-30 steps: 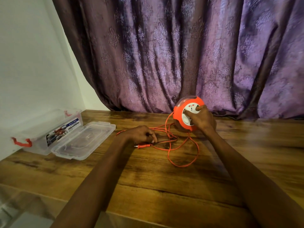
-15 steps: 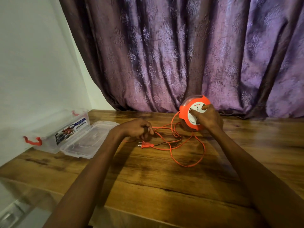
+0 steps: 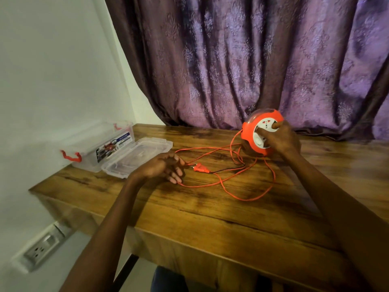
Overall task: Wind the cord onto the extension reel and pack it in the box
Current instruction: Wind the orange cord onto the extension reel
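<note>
The orange extension reel (image 3: pixel 249 142) with a white socket face stands on edge at the back of the wooden table (image 3: pixel 210 211). My right hand (image 3: pixel 280 141) grips its face, fingers on the white part. Loose orange cord (image 3: pixel 248 199) lies in loops in front of the reel. Its orange plug (image 3: pixel 201 167) rests on the table just right of my left hand (image 3: pixel 162 167). That hand lies low over the table, and the cord runs through its fingers. The clear plastic box (image 3: pixel 99 144) with red latches stands open at the table's left end.
The box's clear lid (image 3: pixel 136 157) lies flat beside it, between the box and my left hand. A purple curtain (image 3: pixel 242 60) hangs right behind the table. A white wall with a socket plate (image 3: pixel 42 247) is on the left, below table height.
My left hand has sunk from a raised pinch to lie low over the table, still with the cord. The right hand stays on the reel. My view has tipped toward the table's near edge.
</note>
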The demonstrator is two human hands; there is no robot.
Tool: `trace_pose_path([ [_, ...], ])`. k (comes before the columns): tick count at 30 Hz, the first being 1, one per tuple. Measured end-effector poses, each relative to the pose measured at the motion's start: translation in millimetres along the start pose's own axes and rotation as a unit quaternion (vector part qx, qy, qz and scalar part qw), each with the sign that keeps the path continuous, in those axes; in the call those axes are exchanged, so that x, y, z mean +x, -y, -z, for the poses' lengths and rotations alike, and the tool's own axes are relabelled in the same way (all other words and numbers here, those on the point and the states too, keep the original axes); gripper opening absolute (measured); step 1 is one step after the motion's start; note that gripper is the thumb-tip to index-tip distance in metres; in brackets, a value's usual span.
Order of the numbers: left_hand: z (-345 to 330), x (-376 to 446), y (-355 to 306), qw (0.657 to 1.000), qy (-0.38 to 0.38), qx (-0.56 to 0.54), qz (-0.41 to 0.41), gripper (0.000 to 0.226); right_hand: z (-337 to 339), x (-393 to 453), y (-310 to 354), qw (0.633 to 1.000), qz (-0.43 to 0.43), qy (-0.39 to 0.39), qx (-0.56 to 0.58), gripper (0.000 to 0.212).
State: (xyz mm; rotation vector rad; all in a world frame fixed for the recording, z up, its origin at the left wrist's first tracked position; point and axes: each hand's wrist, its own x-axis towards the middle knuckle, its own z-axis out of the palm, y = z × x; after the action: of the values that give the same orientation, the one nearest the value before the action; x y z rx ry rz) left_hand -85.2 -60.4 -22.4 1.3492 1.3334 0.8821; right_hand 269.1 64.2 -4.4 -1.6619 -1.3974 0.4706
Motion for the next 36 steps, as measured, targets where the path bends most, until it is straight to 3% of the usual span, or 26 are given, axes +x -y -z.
trace_pose_path([
  [5,9.2,3.7,0.9,1.000,0.007,-0.029,0.007,0.032,0.0,-2.5,-0.5,1.000,0.003,-0.002,0.008,0.064],
  [8,0.7,12.2,-5.8,0.998,-0.041,-0.004,-0.054,0.031,0.8,-3.0,-0.4,1.000,0.001,-0.005,0.014,0.061],
  [11,-17.9,27.5,-15.2,0.983,-0.061,0.100,-0.144,0.018,2.5,-2.9,-1.4,1.000,0.001,-0.012,0.017,0.060],
  [13,-30.9,37.0,-22.2,0.953,-0.013,0.248,-0.173,0.014,3.2,-2.8,-2.1,1.000,0.002,-0.015,0.019,0.060],
  [15,-41.5,45.5,-26.5,0.893,0.039,0.419,-0.161,0.030,3.5,-2.9,-3.3,1.000,0.005,-0.017,0.023,0.060],
  [17,-46.1,52.0,-28.9,0.857,0.058,0.491,-0.145,0.037,3.8,-2.8,-4.9,1.000,0.004,-0.016,0.027,0.061],
  [22,-40.3,57.5,-33.9,0.861,0.064,0.478,-0.160,0.021,5.0,-0.6,-6.4,1.000,-0.010,-0.013,0.023,0.063],
  [27,-33.3,62.8,-44.5,0.892,-0.001,0.407,-0.195,0.019,6.3,-1.6,-5.2,0.998,-0.021,-0.046,0.046,0.065],
  [31,-63.5,67.3,-57.7,0.914,0.023,0.341,-0.218,0.015,12.3,2.6,-0.4,0.993,-0.039,-0.083,0.073,0.066],
  [36,-123.0,80.7,-63.1,0.971,0.046,0.186,-0.141,0.011,18.3,9.9,2.3,0.992,-0.041,-0.099,0.072,0.064],
])
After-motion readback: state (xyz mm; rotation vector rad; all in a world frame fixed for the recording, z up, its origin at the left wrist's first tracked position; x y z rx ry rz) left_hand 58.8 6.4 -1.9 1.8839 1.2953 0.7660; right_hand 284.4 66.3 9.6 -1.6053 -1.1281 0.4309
